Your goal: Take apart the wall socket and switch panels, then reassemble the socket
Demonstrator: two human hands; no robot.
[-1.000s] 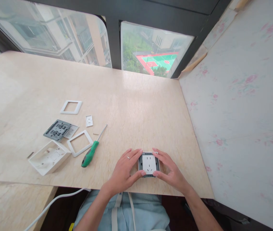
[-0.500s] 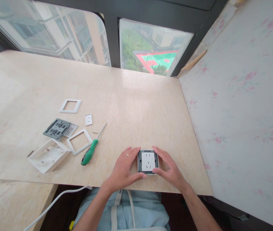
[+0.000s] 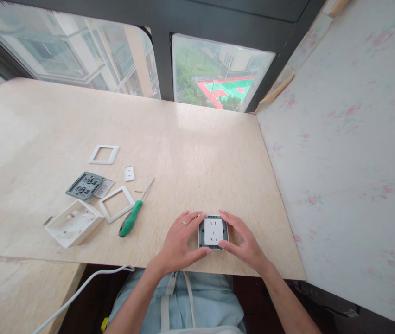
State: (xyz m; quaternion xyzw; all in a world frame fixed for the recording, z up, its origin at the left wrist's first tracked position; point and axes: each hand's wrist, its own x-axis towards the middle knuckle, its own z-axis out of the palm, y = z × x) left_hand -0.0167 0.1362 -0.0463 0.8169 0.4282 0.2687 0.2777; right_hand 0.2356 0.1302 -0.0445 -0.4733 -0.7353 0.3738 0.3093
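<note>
A wall socket (image 3: 213,232) with a white slotted face and grey surround rests in a white box near the table's front edge. My left hand (image 3: 182,241) grips its left side, the forefinger at the far left corner and the thumb by the near edge. On the other side, my right hand (image 3: 242,241) holds the right edge, its thumb on the near right part of the socket. A ring shows on a left-hand finger. A screwdriver (image 3: 130,218) with a green handle lies to the left of my left hand.
On the left lie two white frames (image 3: 113,219), a small white cover (image 3: 129,173), a grey socket back (image 3: 85,185), an open white box (image 3: 72,231) and some screws (image 3: 138,191). A wallpapered wall (image 3: 340,185) borders the table's right side. A white cable (image 3: 89,280) hangs at the front.
The view has shifted slightly. Both hands keep about the same hold on the socket, and the loose parts lie as before.
</note>
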